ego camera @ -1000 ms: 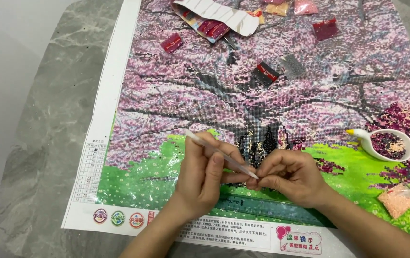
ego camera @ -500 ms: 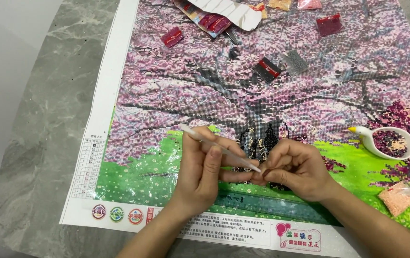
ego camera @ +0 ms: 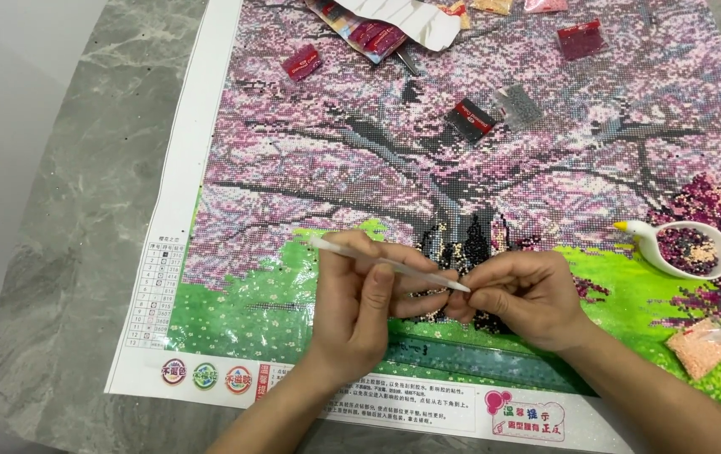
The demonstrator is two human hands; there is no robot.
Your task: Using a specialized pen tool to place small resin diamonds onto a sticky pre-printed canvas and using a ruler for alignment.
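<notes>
- We see a slim white pen (ego camera: pixel 385 264) lying slantwise across the left hand (ego camera: pixel 360 307), its pointed tip meeting the fingertips of the right hand (ego camera: pixel 520 298); the blunt end juts out up and to the left of the left hand.
- Left hand: closed around the pen, thumb pressed along the barrel, fingers curled behind it.
- Right hand: fingers pinched narrow at the pen tip; we cannot tell whether anything small sits between them.
- Both hands hover over the lower middle of the canvas (ego camera: pixel 310 168), a pixelled picture of a pink blossom tree above green grass, just in front of the dark trunk base.
- Just below the hands, on the canvas, lies a dark green ruler (ego camera: pixel 461 360), running left to right and partly covered by the right wrist.
- Right of the hands, near the canvas's right edge, a white tray (ego camera: pixel 648 247) with a yellow spout holds dark purple and pale beads.
- Below that tray, a small bag of peach beads (ego camera: pixel 701 349) rests on the grass area.
- Toward the canvas top: a red packet (ego camera: pixel 302 63) at left, a dark packet with a red label (ego camera: pixel 470 118) and a grey packet (ego camera: pixel 518 106) near centre, another red packet (ego camera: pixel 581 39) at right.
- At the top edge, a white folded sheet (ego camera: pixel 402 17) lies over more packets.
- The canvas lies on a grey marbled worktop (ego camera: pixel 83 210).
</notes>
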